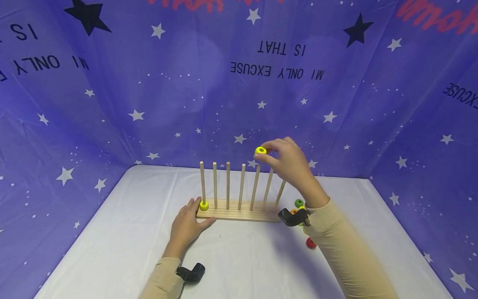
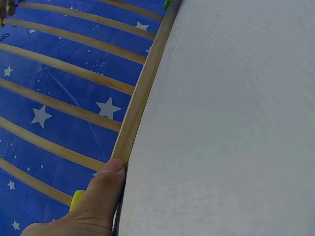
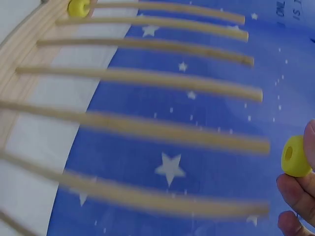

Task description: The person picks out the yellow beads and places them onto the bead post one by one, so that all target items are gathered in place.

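Note:
A wooden peg rack stands on the table, with several upright pegs in a row along its base. Around the foot of its leftmost peg sits a yellow bead. My left hand grips the left end of the base, the thumb along its front edge. Above the tops of the right-hand pegs, my right hand pinches another yellow bead between thumb and fingers. Its hole faces the pegs in the right wrist view, and the bead is apart from them.
Loose beads lie right of the rack, partly hidden behind the right wrist: a green bead, a red bead, an orange bead and some yellow ones. A white cloth covers the table. Purple star-patterned curtains hang behind and at both sides.

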Motion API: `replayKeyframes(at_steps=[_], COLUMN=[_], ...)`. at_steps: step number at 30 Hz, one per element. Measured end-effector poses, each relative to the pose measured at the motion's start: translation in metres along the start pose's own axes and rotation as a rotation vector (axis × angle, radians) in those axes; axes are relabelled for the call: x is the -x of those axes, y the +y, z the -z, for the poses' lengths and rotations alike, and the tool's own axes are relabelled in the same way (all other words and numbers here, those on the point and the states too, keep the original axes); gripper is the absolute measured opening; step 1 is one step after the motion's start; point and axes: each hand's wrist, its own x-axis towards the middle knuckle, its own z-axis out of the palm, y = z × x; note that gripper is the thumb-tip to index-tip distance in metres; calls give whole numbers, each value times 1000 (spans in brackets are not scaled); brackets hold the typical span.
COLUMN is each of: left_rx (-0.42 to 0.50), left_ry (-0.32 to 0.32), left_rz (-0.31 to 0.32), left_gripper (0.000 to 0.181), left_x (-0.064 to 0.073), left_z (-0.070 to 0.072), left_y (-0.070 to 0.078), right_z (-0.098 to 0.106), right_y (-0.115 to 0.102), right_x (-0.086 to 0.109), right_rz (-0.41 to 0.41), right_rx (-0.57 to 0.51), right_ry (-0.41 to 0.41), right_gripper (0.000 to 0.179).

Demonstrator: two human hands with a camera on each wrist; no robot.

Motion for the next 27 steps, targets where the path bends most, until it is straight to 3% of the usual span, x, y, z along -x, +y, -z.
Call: replayKeyframes(at_steps=[16, 27], left_rx=[-8, -7], left_ry=[-17, -18], left_rz=[24, 3], left_gripper=[98, 97], left_x=[1, 1], left_z=[2, 2], left_y=[2, 0], right_z=[-50, -78], right_y=[-64, -89], right_x=[-25, -35], right_rz=[144, 151], right_rx=[-20, 16], right_ry=[-34, -77], right_gripper=[30, 39])
